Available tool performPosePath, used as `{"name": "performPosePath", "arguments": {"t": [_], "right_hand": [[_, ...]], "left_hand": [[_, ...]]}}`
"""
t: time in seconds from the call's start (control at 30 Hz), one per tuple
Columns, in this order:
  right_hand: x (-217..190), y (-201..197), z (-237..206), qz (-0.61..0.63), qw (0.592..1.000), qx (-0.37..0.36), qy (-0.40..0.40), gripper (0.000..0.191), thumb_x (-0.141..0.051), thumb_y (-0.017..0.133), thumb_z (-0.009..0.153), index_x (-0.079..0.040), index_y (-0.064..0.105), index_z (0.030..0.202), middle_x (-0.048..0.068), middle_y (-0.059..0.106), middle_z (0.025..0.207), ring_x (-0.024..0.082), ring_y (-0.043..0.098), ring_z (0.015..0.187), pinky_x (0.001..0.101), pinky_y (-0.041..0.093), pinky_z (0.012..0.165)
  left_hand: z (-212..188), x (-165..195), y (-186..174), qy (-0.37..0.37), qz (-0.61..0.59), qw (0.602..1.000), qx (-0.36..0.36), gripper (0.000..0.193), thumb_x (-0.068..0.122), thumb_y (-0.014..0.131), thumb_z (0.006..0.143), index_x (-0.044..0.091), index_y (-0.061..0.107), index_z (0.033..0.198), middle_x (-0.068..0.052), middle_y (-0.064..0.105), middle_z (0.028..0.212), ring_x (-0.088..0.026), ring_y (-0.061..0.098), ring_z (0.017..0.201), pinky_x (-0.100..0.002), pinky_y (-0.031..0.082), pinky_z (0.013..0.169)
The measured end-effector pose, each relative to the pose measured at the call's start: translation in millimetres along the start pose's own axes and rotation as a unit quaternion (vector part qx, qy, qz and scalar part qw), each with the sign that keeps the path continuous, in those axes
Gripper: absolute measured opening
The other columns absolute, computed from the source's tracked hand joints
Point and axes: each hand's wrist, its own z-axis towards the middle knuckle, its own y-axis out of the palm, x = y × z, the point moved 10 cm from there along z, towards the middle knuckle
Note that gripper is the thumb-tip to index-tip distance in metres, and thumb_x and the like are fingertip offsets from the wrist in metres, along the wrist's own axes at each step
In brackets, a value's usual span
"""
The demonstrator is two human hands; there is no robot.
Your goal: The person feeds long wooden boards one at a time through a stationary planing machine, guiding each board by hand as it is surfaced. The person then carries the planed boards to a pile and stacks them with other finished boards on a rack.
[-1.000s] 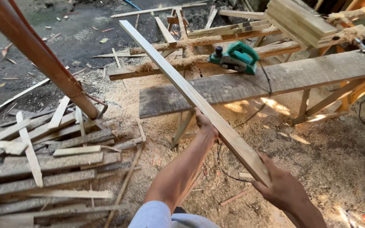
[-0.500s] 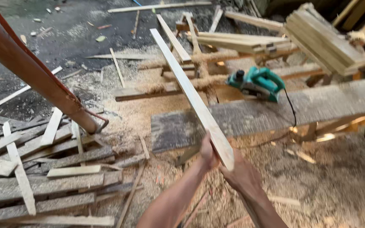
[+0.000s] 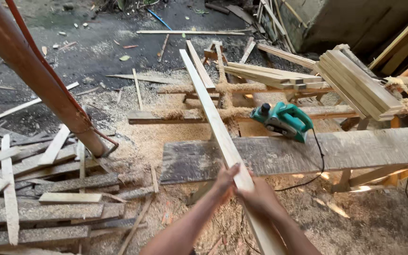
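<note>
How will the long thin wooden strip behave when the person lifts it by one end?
The wooden strip looks straight and rigid, so it probably stays stiff with slight sag. Both hands, left and right, grip near one end, so the far end may feel heavy. Its flat faces should not roll.

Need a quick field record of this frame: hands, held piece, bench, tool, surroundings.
left hand: left hand grips the long wooden strip from its left side
right hand: right hand grips the same strip, slightly nearer the camera
strip: pale, narrow, running away over the plank bench
tool: green electric planer resting on the bench, cord hanging
ground: sawdust, scrap slats at left
post: slanted brown pole
</note>
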Motion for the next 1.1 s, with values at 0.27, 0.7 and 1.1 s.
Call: {"name": "performPosePath", "arguments": {"t": [0.27,0.7,1.1], "right_hand": [[-7.8,16.3,-23.3,0.009,0.995,-0.102,0.019,0.107,-0.029,0.093,0.070,-0.015,0.029,0.155,0.018,0.069,0.127,0.025,0.076,0.097,0.0424,0.062,0.085],[-105.0,-2.8,139.0,0.024,0.997,0.055,-0.041,0.087,-0.023,0.078,0.073,-0.018,0.041,0.152,0.017,0.066,0.117,0.029,0.073,0.097,0.0445,0.063,0.084],[-169.2,9.4,216.8,-0.317,0.947,-0.007,0.048,0.098,-0.022,0.073,0.081,-0.021,0.016,0.161,0.020,0.038,0.144,0.041,0.057,0.122,0.0508,0.057,0.097]], "left_hand": [[83.2,59.6,-54.7,0.034,0.075,0.989,0.124,0.041,0.028,0.051,0.104,0.002,0.044,0.135,-0.020,0.069,0.102,-0.029,0.073,0.080,-0.049,0.066,0.069],[171.9,84.9,-58.0,-0.035,-0.206,0.977,-0.049,0.074,0.067,0.024,0.105,0.002,0.057,0.123,-0.021,0.068,0.107,-0.038,0.075,0.089,-0.048,0.062,0.075],[369.3,173.2,-108.3,-0.088,-0.109,0.990,0.006,0.091,0.081,0.021,0.090,0.000,0.058,0.103,-0.016,0.063,0.067,-0.031,0.063,0.058,-0.048,0.057,0.056]]}}
